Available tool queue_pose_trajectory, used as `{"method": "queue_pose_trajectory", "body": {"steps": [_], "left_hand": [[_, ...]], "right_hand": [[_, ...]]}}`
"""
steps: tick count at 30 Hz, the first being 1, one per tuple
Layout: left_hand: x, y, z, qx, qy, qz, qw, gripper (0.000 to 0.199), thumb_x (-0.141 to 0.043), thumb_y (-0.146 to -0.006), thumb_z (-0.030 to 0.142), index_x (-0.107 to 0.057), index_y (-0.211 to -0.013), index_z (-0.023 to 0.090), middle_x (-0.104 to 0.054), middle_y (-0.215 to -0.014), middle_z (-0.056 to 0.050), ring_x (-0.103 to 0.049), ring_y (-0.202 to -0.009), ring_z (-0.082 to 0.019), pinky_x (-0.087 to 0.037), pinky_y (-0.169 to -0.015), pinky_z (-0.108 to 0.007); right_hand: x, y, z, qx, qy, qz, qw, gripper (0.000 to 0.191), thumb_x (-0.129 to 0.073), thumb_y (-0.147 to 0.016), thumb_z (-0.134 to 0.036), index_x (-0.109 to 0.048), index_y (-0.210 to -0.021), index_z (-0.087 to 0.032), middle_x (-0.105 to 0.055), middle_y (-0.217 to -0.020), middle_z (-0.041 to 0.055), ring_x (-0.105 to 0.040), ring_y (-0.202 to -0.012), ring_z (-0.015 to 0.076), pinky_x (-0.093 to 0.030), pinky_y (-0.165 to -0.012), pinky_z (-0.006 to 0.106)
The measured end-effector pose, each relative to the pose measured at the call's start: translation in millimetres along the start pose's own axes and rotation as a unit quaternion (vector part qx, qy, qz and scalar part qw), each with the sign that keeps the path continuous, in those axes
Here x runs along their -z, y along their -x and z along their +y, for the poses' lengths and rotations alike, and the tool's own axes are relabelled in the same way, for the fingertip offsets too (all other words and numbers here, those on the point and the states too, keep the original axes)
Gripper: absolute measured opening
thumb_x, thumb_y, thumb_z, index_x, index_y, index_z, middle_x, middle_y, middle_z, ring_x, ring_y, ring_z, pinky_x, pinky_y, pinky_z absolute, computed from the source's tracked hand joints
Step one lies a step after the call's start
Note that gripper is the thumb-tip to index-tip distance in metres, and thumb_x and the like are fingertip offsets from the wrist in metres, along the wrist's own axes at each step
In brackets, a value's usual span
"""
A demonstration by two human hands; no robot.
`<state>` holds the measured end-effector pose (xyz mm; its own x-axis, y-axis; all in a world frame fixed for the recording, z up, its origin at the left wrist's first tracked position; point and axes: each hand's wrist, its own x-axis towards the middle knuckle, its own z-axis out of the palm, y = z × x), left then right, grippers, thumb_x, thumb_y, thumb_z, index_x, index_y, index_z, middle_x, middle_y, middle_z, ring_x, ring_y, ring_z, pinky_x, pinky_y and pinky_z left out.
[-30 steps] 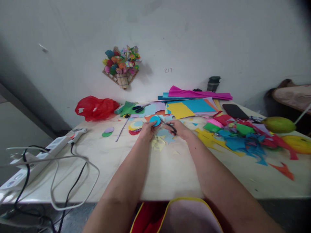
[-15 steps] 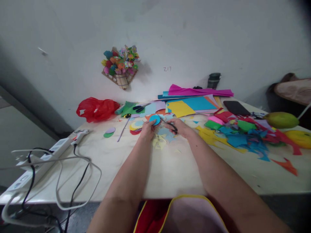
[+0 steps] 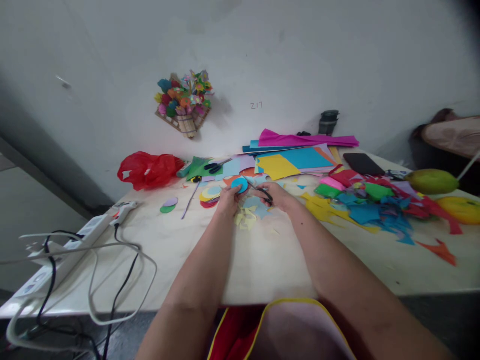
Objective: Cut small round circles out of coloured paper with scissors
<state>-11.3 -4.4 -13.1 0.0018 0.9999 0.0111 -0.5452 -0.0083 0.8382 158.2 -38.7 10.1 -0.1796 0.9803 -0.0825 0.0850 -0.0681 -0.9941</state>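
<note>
My left hand pinches a round blue paper disc above the middle of the table. Closed around the dark handles of a pair of scissors is my right hand; the blades point left and meet the disc's right edge. Pale yellow paper scraps and light blue scraps lie below both hands. Just left of my left hand is a loose pile of cut paper circles, yellow, red and pale blue. A purple circle overlaps a green one farther left.
Coloured sheets lie at the back, with a second pair of scissors to their left. A scrap heap, a black phone and mangoes are at right. A power strip with cables occupies the left side beyond a red bag.
Both hands stay nearly in place, still on the blue disc and the scissors. The disc looks slightly turned, and the whole view has shifted a little.
</note>
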Motion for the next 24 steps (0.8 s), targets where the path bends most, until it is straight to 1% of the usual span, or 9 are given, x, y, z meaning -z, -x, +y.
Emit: {"method": "queue_pose_trajectory", "body": {"steps": [5,9,14,17,20,24], "left_hand": [[-1.0,-0.3,-0.9,0.000,-0.006,-0.004,1.000,0.015,-0.075,-0.066,0.010,-0.071,-0.080,0.011,-0.075,-0.080,-0.007,-0.076,-0.090,-0.026,-0.060,-0.092,-0.040],[-0.3,-1.3,-2.0,0.000,0.004,-0.003,1.000,0.020,-0.078,-0.064,0.010,-0.070,-0.082,0.012,-0.076,-0.084,-0.008,-0.076,-0.095,-0.028,-0.060,-0.093,-0.042],[0.6,-1.2,-0.7,0.002,0.003,-0.006,1.000,0.016,-0.076,-0.066,0.010,-0.070,-0.081,0.012,-0.076,-0.082,-0.009,-0.076,-0.096,-0.028,-0.061,-0.091,-0.039],[0.7,-0.7,0.3,0.003,0.007,-0.003,1.000,0.018,-0.077,-0.065,0.010,-0.070,-0.082,0.011,-0.075,-0.081,-0.010,-0.076,-0.099,-0.030,-0.060,-0.094,-0.041],[0.4,-0.3,0.3,0.006,0.005,0.005,1.000,0.020,-0.078,-0.065,0.011,-0.070,-0.084,0.013,-0.075,-0.081,-0.008,-0.075,-0.100,-0.031,-0.060,-0.095,-0.043],[0.3,-0.2,-0.1,-0.001,0.009,0.009,1.000,0.018,-0.077,-0.065,0.011,-0.071,-0.083,0.012,-0.075,-0.081,-0.009,-0.076,-0.098,-0.030,-0.060,-0.095,-0.042]], "right_hand": [[0.1,-1.6,1.7,0.001,-0.005,0.009,1.000,0.027,-0.084,-0.072,-0.029,-0.062,-0.085,-0.018,-0.052,-0.045,-0.0058,-0.041,-0.037,0.0075,-0.032,-0.037,0.018],[0.8,-4.5,4.4,0.007,-0.001,0.013,1.000,0.028,-0.085,-0.070,-0.029,-0.064,-0.086,-0.019,-0.052,-0.044,-0.0062,-0.042,-0.037,0.0083,-0.032,-0.037,0.018],[0.5,-3.5,2.6,0.004,0.003,0.015,1.000,0.027,-0.084,-0.071,-0.029,-0.065,-0.089,-0.018,-0.050,-0.043,-0.0067,-0.040,-0.036,0.0085,-0.031,-0.037,0.018],[0.0,-2.1,1.0,0.001,0.002,0.015,1.000,0.026,-0.083,-0.072,-0.028,-0.064,-0.087,-0.018,-0.050,-0.042,-0.0066,-0.040,-0.036,0.0086,-0.031,-0.037,0.018],[-0.4,-1.4,0.3,0.007,-0.001,0.016,1.000,0.025,-0.082,-0.072,-0.028,-0.064,-0.087,-0.018,-0.050,-0.043,-0.0062,-0.040,-0.037,0.0088,-0.030,-0.037,0.019],[-1.0,-0.3,-0.6,0.000,-0.001,0.020,1.000,0.026,-0.083,-0.072,-0.026,-0.064,-0.088,-0.018,-0.050,-0.043,-0.0062,-0.040,-0.037,0.0091,-0.030,-0.037,0.019]]}}
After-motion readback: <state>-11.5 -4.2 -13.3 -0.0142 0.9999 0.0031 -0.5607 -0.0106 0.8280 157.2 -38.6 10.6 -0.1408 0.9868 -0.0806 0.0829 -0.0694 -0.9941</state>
